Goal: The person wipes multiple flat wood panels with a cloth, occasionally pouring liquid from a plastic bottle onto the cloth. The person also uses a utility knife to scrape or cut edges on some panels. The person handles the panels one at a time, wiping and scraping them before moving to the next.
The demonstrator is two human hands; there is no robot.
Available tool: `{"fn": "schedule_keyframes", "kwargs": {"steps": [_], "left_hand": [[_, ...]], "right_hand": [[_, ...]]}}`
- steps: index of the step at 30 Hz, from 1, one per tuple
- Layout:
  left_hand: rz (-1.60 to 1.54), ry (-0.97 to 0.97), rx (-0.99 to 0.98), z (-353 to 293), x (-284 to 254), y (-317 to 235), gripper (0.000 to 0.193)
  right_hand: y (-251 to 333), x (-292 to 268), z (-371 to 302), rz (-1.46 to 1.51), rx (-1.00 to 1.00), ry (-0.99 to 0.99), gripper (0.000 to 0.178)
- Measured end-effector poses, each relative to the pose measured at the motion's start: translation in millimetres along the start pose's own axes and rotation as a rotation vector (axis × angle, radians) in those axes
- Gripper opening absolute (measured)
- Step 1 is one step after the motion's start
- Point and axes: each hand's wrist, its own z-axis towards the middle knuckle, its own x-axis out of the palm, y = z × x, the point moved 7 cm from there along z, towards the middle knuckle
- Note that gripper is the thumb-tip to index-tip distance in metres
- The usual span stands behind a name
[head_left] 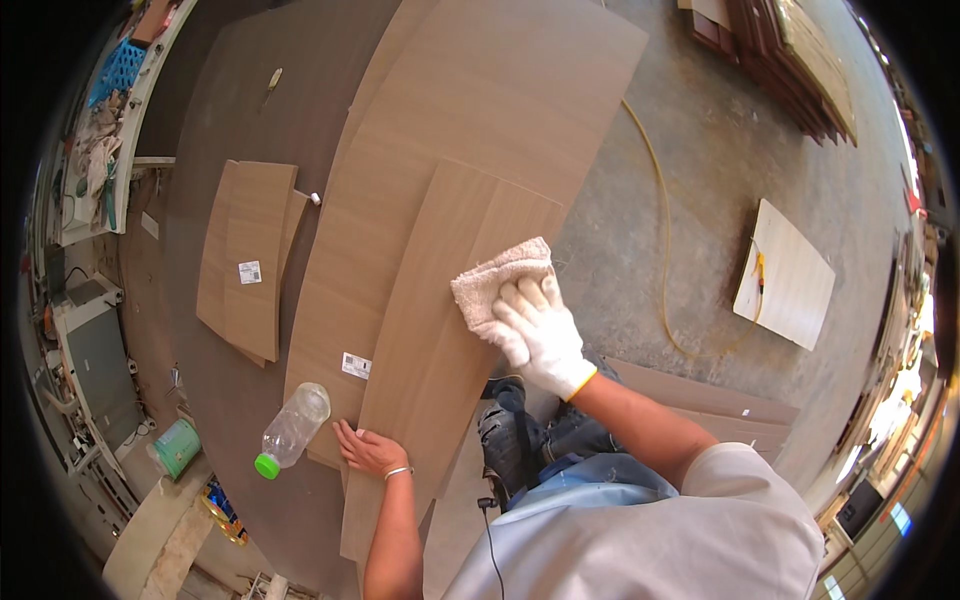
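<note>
Your white-gloved right grip (540, 335) curls around a folded pale-pink cloth (485, 287) over the right side of the narrow brown wood-grain panel (430, 330), lying near-left to far-right; your bare left grip (378, 455) rests nearer, spread, empty.

The right hand (538, 335) hides part of the cloth (484, 287), the print on a label (355, 365) is too small to read, and the lower edge cuts off the left forearm (394, 535).
</note>
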Motion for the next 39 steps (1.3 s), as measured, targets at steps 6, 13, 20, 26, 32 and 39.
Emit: {"fn": "schedule_keyframes", "kwargs": {"steps": [6, 13, 20, 26, 32, 39], "left_hand": [[-0.018, -0.012, 0.015, 5.6, 1.9, -5.8, 0.047], [-0.014, -0.007, 0.008, 3.5, 1.1, -2.4, 0.047], [-0.027, -0.008, 0.026, 7.7, 5.9, -8.4, 0.050], [-0.023, -0.016, 0.020, 5.5, 6.8, 0.1, 0.050], [-0.007, -0.035, 0.044, 7.0, 13.6, 7.6, 0.051], [-0.051, -0.028, 0.047, 4.5, 7.6, 13.8, 0.051]], "right_hand": [[-69.0, -16.3, 56.7, -0.220, 0.212, -0.191, 0.037], [-50.0, -7.8, 126.1, -0.246, 0.036, -0.125, 0.031], [-39.9, 24.2, 180.3, -0.197, -0.048, -0.234, 0.034], [-53.0, 4.4, 141.3, -0.251, 0.082, -0.319, 0.037], [27.9, 26.2, 154.0, 0.265, -0.048, 0.233, 0.042], [3.5, 21.6, 19.2, 0.303, -0.184, 0.072, 0.045]]}}
